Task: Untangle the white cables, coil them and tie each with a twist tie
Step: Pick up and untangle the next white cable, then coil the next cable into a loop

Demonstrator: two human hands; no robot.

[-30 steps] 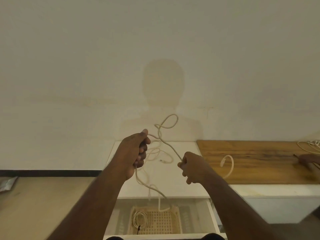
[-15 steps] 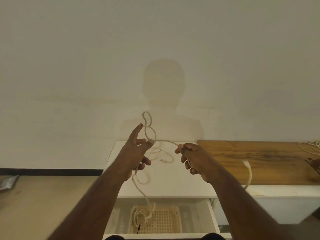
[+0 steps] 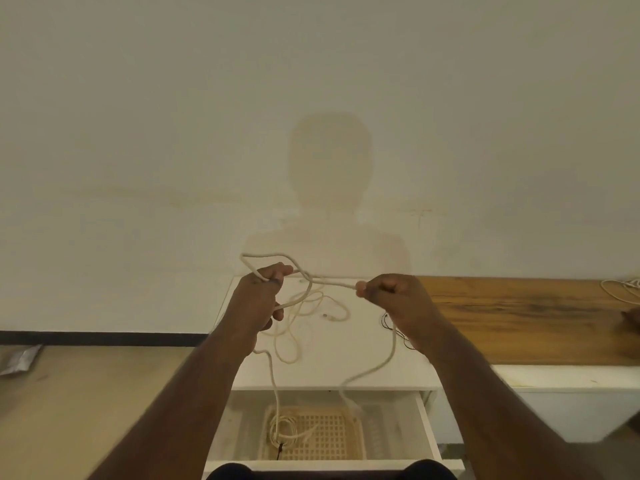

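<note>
Nearest me, open drawer [image 3: 425, 424] holds a lattice tray [image 3: 322, 434]; one cable end trails down into it. Above the drawer, my left hand [image 3: 258, 299] curls round a loop of the white cable [image 3: 332, 283], my right hand [image 3: 394, 299] pinches it taut, probably so the knot shows. More loose cable [image 3: 311, 320] lies on the white top beyond the drawer.
</note>
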